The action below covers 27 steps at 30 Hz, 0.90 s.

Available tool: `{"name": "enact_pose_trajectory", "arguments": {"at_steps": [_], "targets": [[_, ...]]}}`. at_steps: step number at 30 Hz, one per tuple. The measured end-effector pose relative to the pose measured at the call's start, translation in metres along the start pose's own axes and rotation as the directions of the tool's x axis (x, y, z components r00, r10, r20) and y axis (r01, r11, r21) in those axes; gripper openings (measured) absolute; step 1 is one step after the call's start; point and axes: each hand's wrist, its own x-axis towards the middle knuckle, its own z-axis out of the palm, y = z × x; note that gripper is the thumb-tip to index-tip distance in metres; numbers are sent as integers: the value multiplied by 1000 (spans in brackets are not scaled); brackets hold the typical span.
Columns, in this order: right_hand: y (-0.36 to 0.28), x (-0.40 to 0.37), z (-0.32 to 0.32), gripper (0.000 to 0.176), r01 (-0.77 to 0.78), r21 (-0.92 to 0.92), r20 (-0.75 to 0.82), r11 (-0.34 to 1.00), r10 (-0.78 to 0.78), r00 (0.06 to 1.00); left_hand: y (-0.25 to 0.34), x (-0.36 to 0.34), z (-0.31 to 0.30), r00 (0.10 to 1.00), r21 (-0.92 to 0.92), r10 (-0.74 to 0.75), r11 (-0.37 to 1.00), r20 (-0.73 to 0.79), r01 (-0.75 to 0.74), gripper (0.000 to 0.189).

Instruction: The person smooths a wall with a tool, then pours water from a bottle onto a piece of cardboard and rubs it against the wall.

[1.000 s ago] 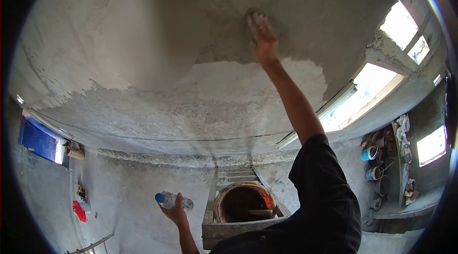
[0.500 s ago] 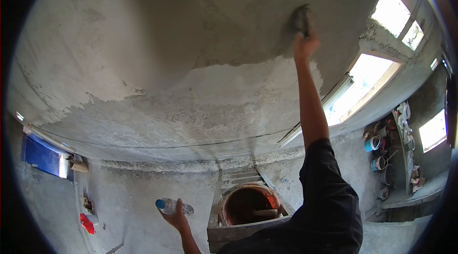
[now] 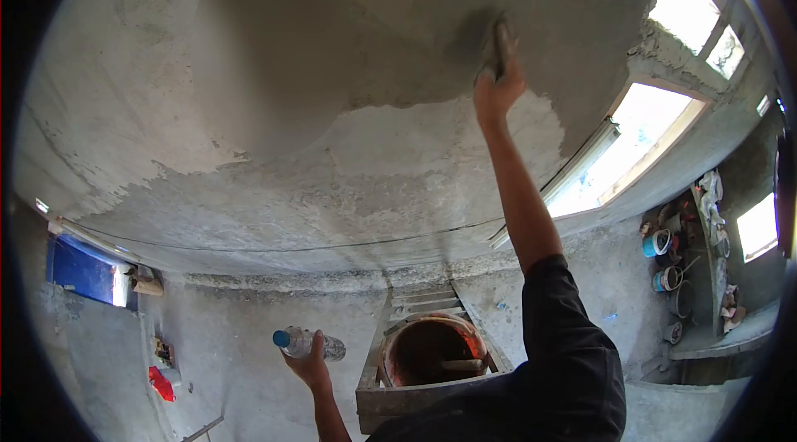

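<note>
My right hand point(image 3: 499, 92), at the end of a raised arm, is closed round the handle of a plastering trowel point(image 3: 501, 43). The trowel lies against the wall point(image 3: 398, 19), on a darker, damp-looking patch of plaster; its blade is partly blurred. Low on the left, my left hand point(image 3: 310, 366) grips a clear plastic bottle point(image 3: 334, 348) with a blue cap, held tilted on its side. Between my arms a bucket point(image 3: 390, 363) with reddish inner walls sits on a wooden ladder-like frame point(image 3: 415, 399). A stick-like handle point(image 3: 462, 365) lies inside it.
To the right are a bright window point(image 3: 639, 139) and, further down, several buckets point(image 3: 667, 279) beside a ledge. A thin cable point(image 3: 332, 249) runs along the lower wall. At the far left are a blue panel point(image 3: 83, 268) and a red object point(image 3: 161, 385) on the floor.
My right hand has moved left and slightly down across the wall with the trowel. My left hand still holds the bottle, now slightly higher in view.
</note>
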Motion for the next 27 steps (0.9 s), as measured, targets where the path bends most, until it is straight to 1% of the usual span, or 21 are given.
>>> {"name": "enact_pose_trajectory", "arguments": {"at_steps": [1, 3, 5, 6, 7, 9, 10, 11, 12, 14, 15, 16, 18, 19, 20, 21, 23, 24, 25, 26, 27], "targets": [[2, 6, 9, 76, -4, 7, -1, 1000, 4, 1000, 0, -1, -1, 1000, 3, 2, 1000, -7, -2, 71], [1, 12, 23, 77, -3, -34, 81, 999, 6, 997, -1, -3, -2, 1000, -16, 20, 1000, -8, -20, 70], [16, -29, 41, 80, 128, -56, 244, 990, -111, 963, 2, -8, -1, 999, -18, 16, 1000, -30, -17, 71], [20, -58, 45, 80, 178, -55, 406, 982, -141, 903, 4, -8, 0, 999, -22, 16, 1000, -49, -17, 71], [13, -81, 43, 81, 230, -45, 553, 972, -168, 816, 1, -7, 0, 999, -27, 19, 999, -48, -20, 71], [-13, -102, 24, 79, 47, 168, 701, 985, -152, 697, -11, -6, -4, 998, 28, 29, 999, -63, -27, 67], [-17, -102, 17, 79, 51, 168, 700, 984, -156, 697, -15, -5, -6, 998, 23, 29, 999, -63, -28, 67], [-19, -99, 10, 77, -73, 102, 673, 992, -15, 740, -19, -3, -8, 998, 37, 30, 999, -46, -29, 68], [-21, -95, 4, 76, -202, 43, 636, 978, 129, 761, -21, -3, -10, 999, 53, 30, 998, -30, -29, 68], [-14, -57, -3, 71, -220, 55, 366, 974, 186, 912, -10, -6, -10, 999, 45, 21, 999, -35, -19, 68], [-10, -32, -7, 69, -224, 26, 241, 974, 211, 947, -6, -7, -9, 999, 32, 15, 999, -39, -14, 68], [-4, -4, -11, 67, -230, 0, 111, 973, 228, 967, -5, -7, -9, 999, 33, 19, 999, -41, -17, 68], [20, 49, -15, 64, -152, 133, -132, 979, 169, 977, -5, -7, -9, 996, 51, 36, 998, -77, -32, 74], [26, 73, -16, 65, -79, 94, -150, 992, 93, 984, -5, -7, -8, 996, 56, 40, 998, -80, -36, 74], [33, 84, -15, 66, -12, 52, -162, 999, 21, 986, -5, -6, -8, 998, 18, 23, 1000, -64, -22, 74], [35, 80, -5, 66, -27, 50, -161, 998, 35, 986, -5, -6, -10, 999, -17, 5, 1000, -45, -6, 74], [35, 66, 19, 70, 93, -65, -15, 994, -94, 995, -4, -5, -6, 1000, -12, 11, 1000, -17, -11, 73], [36, 46, 27, 71, 192, -40, 123, 981, -186, 975, -3, -4, -4, 1000, -16, 20, 1000, 9, -20, 73], [40, 17, 37, 72, 288, -2, 256, 958, -278, 926, -5, -1, -2, 1000, -12, 22, 1000, 14, -21, 73], [47, -19, 48, 74, 414, -43, 402, 909, -364, 840, -9, 1, 2, 999, 5, 44, 999, -2, -44, 72], [34, -52, 51, 73, 404, 39, 537, 914, -360, 763, -10, 2, 3, 997, 25, 69, 997, -17, -69, 71]]}}
